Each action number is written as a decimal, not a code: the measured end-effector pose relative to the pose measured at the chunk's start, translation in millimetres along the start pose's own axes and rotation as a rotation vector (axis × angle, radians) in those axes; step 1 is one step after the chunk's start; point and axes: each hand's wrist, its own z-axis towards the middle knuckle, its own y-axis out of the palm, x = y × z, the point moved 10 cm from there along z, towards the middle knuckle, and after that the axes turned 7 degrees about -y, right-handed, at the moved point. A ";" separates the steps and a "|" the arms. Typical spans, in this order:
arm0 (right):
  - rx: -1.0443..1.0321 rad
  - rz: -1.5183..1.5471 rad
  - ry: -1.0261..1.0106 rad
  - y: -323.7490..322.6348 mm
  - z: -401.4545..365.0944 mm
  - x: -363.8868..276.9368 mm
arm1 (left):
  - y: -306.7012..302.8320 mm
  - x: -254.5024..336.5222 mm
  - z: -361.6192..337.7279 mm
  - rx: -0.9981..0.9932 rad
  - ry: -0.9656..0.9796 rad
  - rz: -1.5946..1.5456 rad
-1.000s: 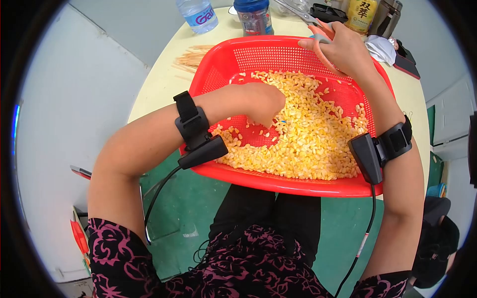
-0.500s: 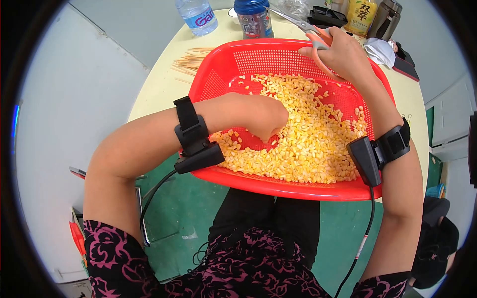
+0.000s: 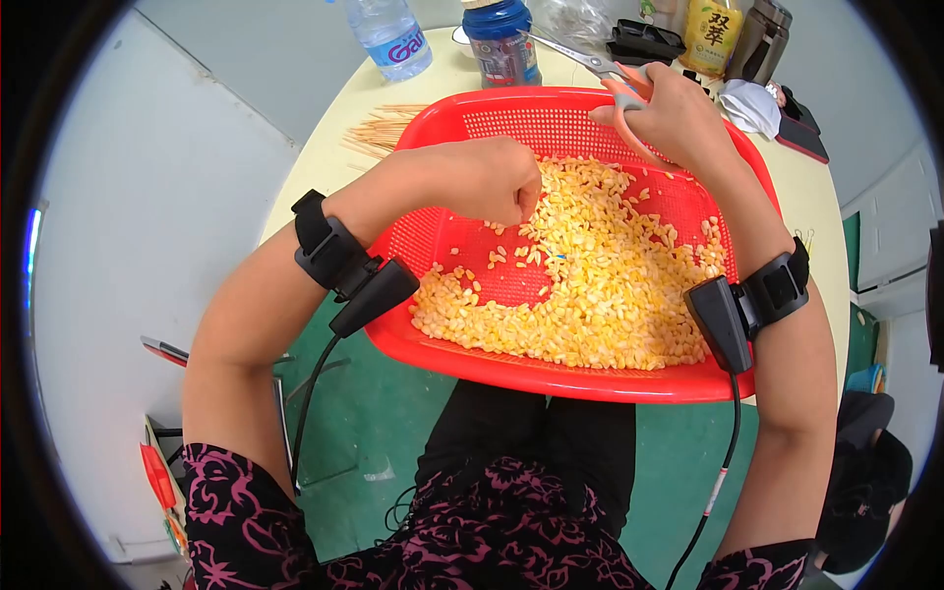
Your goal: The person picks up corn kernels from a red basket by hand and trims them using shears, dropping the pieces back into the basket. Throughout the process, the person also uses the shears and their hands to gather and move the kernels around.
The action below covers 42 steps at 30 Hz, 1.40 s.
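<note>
Spreading loose across the red basket (image 3: 565, 382) on the table (image 3: 806, 192), corn kernels (image 3: 610, 295) reach beneath the curled left hand (image 3: 492, 180), whose grip I cannot tell; the right hand (image 3: 680, 116) clamps its grip on orange-handled scissors (image 3: 622, 91)

Fingertips mostly hidden by the left hand (image 3: 492, 182)
Its forearm (image 3: 388, 195) covers part of the red basket's (image 3: 570, 385) rim. A blue speck (image 3: 561, 258) among the corn kernels (image 3: 629, 295) is too small to identify, and the top edge cuts off the water bottle (image 3: 393, 47) and yellow bottle (image 3: 712, 39).
</note>
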 end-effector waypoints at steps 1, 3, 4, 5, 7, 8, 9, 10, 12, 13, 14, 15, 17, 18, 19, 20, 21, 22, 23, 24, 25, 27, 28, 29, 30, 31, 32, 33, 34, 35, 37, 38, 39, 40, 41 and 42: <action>-0.007 0.003 0.004 -0.5 -0.6 -0.3 | -3.5 0.9 0.0 0.019 0.025 -0.002; -0.023 0.006 0.013 -0.3 -1.4 -0.9 | -7.4 2.9 -0.1 0.057 0.075 -0.009; -0.031 0.006 0.020 -0.1 -1.7 -0.9 | -4.6 3.3 0.4 0.045 0.083 -0.038; -0.037 0.006 0.025 -0.1 -1.4 -0.8 | -1.4 4.6 1.7 0.034 0.091 -0.067; -0.028 -0.002 0.019 0.9 -0.3 1.9 | -2.7 7.7 4.2 0.039 0.083 -0.127; -0.026 0.000 0.013 2.9 -0.2 2.1 | -5.3 7.4 4.1 0.053 0.062 -0.159; -0.040 -0.003 0.022 3.1 -0.6 1.6 | -7.0 5.9 3.0 0.067 0.035 -0.191; -0.055 -0.003 0.029 0.9 -1.1 0.2 | -7.2 4.1 3.1 0.064 0.019 -0.222; -0.048 -0.007 0.013 1.4 -0.5 -1.2 | -10.4 -2.7 3.9 0.064 -0.011 -0.281; -0.053 0.002 0.015 3.3 -0.3 -1.1 | -5.7 -2.6 1.8 0.025 0.010 -0.240; -0.059 0.009 0.019 3.2 -0.9 -0.8 | -0.1 -2.0 0.4 -0.016 0.033 -0.201; -0.064 0.013 0.024 1.7 -1.0 -1.2 | 5.7 -1.3 -0.3 -0.056 0.060 -0.160; -0.091 -0.005 0.029 2.5 -1.1 -2.4 | 9.7 1.6 -0.7 0.052 0.259 0.005; -0.087 -0.007 0.021 2.3 -1.4 -2.7 | 8.1 11.5 -7.5 0.106 0.359 0.088; -0.082 -0.010 0.015 1.8 -1.6 -3.0 | 10.9 2.2 -4.0 0.052 0.260 0.073; -0.074 -0.010 0.013 0.8 -1.8 -3.1 | 12.3 -7.6 -1.8 -0.002 0.161 0.058; -0.065 -0.009 0.010 0.4 -2.1 -3.4 | 12.8 -13.9 -2.6 -0.056 0.061 0.042; -0.057 -0.009 0.007 0.1 -2.2 -3.7 | 23.5 -13.6 -6.4 -0.188 0.038 0.061; -0.058 -0.016 -0.002 0.8 -2.2 -3.8 | 34.5 -13.6 -12.1 -0.319 0.015 0.079; -0.059 -0.022 -0.013 1.8 -1.9 -3.3 | 46.6 -15.2 -18.9 -0.450 -0.009 0.097; -0.059 -0.028 -0.023 2.7 -1.1 -3.4 | 53.9 -17.9 -19.9 -0.473 -0.012 0.052; -0.065 -0.028 -0.025 5.4 0.3 -1.8 | 71.7 -23.0 -21.4 -0.519 -0.016 -0.036; -0.068 -0.030 -0.025 6.2 0.4 -1.6 | 68.2 -23.8 -17.8 -0.447 -0.024 -0.044; -0.069 -0.026 -0.023 5.7 -0.2 -2.5 | 62.5 -23.4 -13.2 -0.380 -0.018 -0.031; -0.070 -0.024 -0.022 3.9 -1.2 -4.5 | 55.9 -22.8 -8.1 -0.312 -0.011 -0.018; -0.070 -0.022 -0.022 2.2 -2.1 -6.2 | 48.8 -23.2 -4.2 -0.242 -0.005 -0.006; -0.074 -0.023 -0.026 1.5 -3.1 -7.5 | 38.7 -25.9 -0.4 -0.162 -0.001 -0.031; -0.076 -0.024 -0.029 0.7 -3.6 -8.6 | 25.8 -28.1 2.2 -0.081 0.002 -0.054; -0.078 -0.024 -0.030 0.1 -2.9 -9.0 | 14.4 -30.1 3.5 -0.001 0.006 -0.077; -0.080 -0.024 -0.034 0.1 -2.0 -9.1 | 21.4 -31.8 2.2 -0.088 0.012 -0.059; -0.085 -0.020 -0.038 1.3 -1.6 -8.8 | 31.6 -27.9 -8.7 -0.266 0.023 -0.023; -0.083 -0.017 -0.037 1.7 -1.9 -8.3 | 41.7 -28.1 -12.8 -0.358 0.013 0.027; -0.081 -0.014 -0.037 2.1 -2.2 -8.1 | 52.6 -28.1 -18.6 -0.451 0.002 0.077; -0.079 -0.011 -0.038 2.6 -2.4 -8.5 | 63.1 -29.1 -25.0 -0.543 -0.008 0.126; -0.088 -0.009 -0.033 3.3 -2.4 -8.5 | 68.7 -30.5 -26.1 -0.571 -0.021 0.131; -0.096 -0.008 -0.027 3.1 -2.2 -8.5 | 75.5 -32.9 -25.4 -0.597 -0.033 0.137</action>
